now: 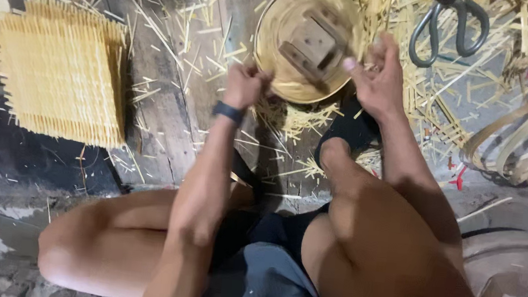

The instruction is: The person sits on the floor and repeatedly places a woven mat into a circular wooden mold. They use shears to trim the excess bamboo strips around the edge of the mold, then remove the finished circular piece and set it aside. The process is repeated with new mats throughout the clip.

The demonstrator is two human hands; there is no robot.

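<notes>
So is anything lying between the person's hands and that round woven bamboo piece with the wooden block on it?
No. The left hand and right hand both touch the rim of the round woven bamboo piece.

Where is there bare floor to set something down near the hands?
Barest: the planks between the woven mat stack and the left hand, only lightly strewn. Crowded: the round basket, scissors and thick splints behind the right hand.

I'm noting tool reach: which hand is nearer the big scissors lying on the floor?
Right. The right hand grips the round basket's rim just below-left of the scissors; the left hand is at the basket's far side.
</notes>
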